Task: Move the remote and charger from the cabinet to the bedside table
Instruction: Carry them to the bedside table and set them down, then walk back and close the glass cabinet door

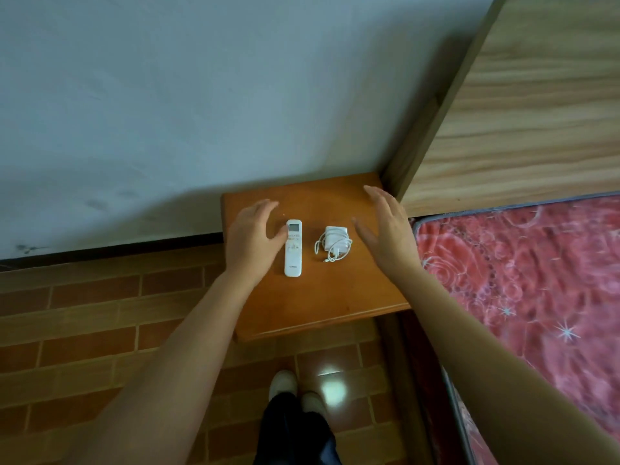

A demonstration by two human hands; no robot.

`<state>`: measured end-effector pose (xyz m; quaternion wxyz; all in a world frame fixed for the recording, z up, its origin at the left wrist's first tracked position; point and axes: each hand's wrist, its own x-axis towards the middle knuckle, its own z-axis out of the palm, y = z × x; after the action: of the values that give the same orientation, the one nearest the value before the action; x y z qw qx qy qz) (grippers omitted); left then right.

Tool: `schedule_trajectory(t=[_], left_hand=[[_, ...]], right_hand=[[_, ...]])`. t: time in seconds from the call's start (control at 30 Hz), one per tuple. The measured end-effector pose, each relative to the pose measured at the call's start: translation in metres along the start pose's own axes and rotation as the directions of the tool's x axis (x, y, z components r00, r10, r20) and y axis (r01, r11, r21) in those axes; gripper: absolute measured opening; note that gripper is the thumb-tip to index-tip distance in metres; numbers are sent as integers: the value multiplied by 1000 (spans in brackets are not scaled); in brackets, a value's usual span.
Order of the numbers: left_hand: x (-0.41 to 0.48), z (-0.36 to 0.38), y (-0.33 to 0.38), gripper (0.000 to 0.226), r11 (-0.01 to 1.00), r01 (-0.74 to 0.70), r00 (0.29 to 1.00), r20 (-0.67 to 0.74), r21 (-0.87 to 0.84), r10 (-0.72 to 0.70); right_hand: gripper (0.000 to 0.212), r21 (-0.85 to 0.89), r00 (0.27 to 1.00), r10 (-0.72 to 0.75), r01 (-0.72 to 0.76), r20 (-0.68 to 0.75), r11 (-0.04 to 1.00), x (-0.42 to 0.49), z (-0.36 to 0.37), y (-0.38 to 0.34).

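Remote and charger lie mid-frame on the bedside table — placement appears done. Left hand and right hand open, empty — lift straight away without snagging the cable.

A pale wall fills the upper left, scuffed with dark marks low down. Below it lies a floor of brown brick-pattern tiles with a bright glare spot. To the right stands a wooden headboard, and beneath it a red, possibly floral, bedspread with star motifs.
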<state>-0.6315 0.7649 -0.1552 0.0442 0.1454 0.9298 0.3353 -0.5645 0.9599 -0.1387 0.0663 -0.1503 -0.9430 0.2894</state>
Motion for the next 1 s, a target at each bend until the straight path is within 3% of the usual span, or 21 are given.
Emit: schedule_trajectory(t=[0.13,0.3,0.43,0.63,0.77,0.9,1.0], left_hand=[[-17,-81,39,45,990,-110,994,10,86,110],[-60,-176,76,43,977,-146,970,-171,153,172],[-97,-224,85,41,979,-103,942,-298,178,153],[-153,-255,67,41,987,51,944,-331,155,3],[-207,-273,44,40,972,198,905,-405,126,-132],[-275,-289,21,42,911,408,798,-507,59,-324],[-329,-300,8,43,854,514,717,-588,85,-373]], right_hand=[[49,41,987,-135,139,-86,989,-20,-71,-53],[46,79,945,-286,301,-160,950,-50,-140,-117],[41,79,912,-390,401,-129,912,-62,-163,-153],[37,156,875,-484,481,-22,863,-74,-150,-188],[37,216,820,-567,542,79,812,-88,-120,-224],[37,283,691,-700,645,180,710,-121,-80,-271],[36,350,580,-780,698,236,625,-154,-59,-306]])
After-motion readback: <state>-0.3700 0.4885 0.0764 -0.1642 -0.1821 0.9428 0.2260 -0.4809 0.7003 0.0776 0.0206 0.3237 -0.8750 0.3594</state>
